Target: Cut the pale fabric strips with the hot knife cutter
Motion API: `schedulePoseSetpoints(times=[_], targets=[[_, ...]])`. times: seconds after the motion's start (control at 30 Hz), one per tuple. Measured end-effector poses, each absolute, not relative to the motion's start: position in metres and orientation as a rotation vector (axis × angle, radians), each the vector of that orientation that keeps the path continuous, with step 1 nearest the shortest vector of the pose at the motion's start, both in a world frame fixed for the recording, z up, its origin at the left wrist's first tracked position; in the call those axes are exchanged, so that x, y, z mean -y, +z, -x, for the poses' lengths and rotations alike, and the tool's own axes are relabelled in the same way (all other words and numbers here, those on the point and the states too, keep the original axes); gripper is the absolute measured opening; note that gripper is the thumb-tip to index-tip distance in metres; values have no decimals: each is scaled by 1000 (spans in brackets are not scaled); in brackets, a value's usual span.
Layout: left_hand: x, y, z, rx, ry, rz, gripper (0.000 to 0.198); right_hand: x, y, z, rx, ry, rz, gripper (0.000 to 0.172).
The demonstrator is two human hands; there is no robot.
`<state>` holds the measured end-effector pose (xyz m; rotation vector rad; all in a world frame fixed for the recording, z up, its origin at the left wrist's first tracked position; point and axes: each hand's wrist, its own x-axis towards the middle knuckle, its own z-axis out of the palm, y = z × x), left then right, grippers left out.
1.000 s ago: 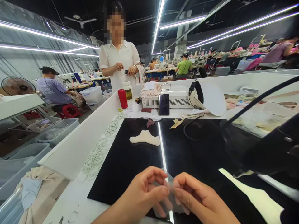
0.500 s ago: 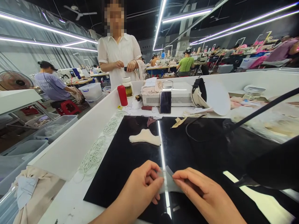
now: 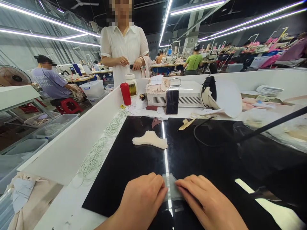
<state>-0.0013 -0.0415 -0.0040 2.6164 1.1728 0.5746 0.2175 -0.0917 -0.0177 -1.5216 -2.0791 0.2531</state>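
A small translucent sheet [image 3: 171,188] lies between my hands, over the black glossy board [image 3: 124,169]. My left hand [image 3: 145,196] pinches its left edge between thumb and fingers. At its right edge, the thumb and fingertips of my right hand [image 3: 203,196] are closed on it. Farther back on the board sits a cream shaped fabric piece [image 3: 150,139], touched by neither hand. Another pale piece [image 3: 278,209] is at the right, partly covered by a dark object.
Green elastic loops [image 3: 96,156] line the board's left side. Behind it stand a red cup [image 3: 125,94], a jar [image 3: 132,88], a phone [image 3: 172,102] and a white box [image 3: 189,95]. A black cable [image 3: 271,124] crosses the right. A person in white [image 3: 124,48] stands opposite.
My left hand's fingers have closed together and turned knuckles up. Both hands sit slightly lower and the sheet looks flatter. The camera view has shifted a little.
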Motion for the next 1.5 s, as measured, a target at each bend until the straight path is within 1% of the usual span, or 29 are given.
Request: schedulePoseSetpoints(times=[0.27, 0.63, 0.83, 1.1, 1.3, 1.4, 1.5], targets=[[41, -4, 2, -1200, 469, -2631, 14, 90, -23, -218, 2154, 164, 1510, 25], [41, -3, 1, -1203, 476, -2628, 14, 93, -17, -213, 2115, 131, 1497, 28], [40, -4, 3, -1207, 440, -2597, 13, 91, -22, -215, 2129, 124, 1476, 25], [42, 0, 3, -1207, 441, -2586, 15, 91, -23, -212, 2118, 102, 1484, 27], [41, -1, 3, -1224, 419, -2580, 14, 92, -23, -210, 2136, 98, 1479, 24], [40, 0, 3, -1215, 446, -2610, 15, 94, -23, -210, 2130, 83, 1484, 23], [42, 3, 1, -1172, 556, -2750, 20, 94, -24, -209, 2138, 58, 1487, 23]])
